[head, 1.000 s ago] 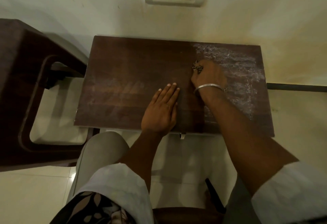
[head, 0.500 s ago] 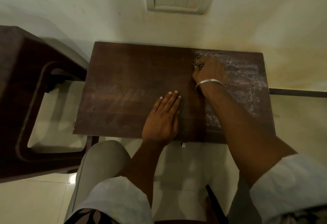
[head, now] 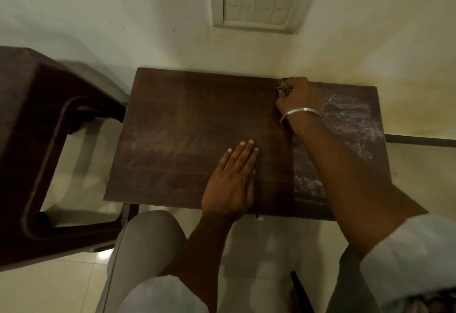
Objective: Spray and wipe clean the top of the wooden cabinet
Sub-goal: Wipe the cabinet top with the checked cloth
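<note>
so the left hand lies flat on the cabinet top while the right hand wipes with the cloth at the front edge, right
Not quite. In the head view the right hand holds the cloth at the back edge of the cabinet top, by the wall. The left hand does lie flat.

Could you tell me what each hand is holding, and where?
The right hand bunches a patterned cloth; the grip itself is hidden. The left hand lies flat, holding nothing.

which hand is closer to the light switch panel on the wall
Right. The right hand is at the cabinet top's far edge by the wall, just below the switch panel. The left hand lies flat near the front edge, farther away.
</note>
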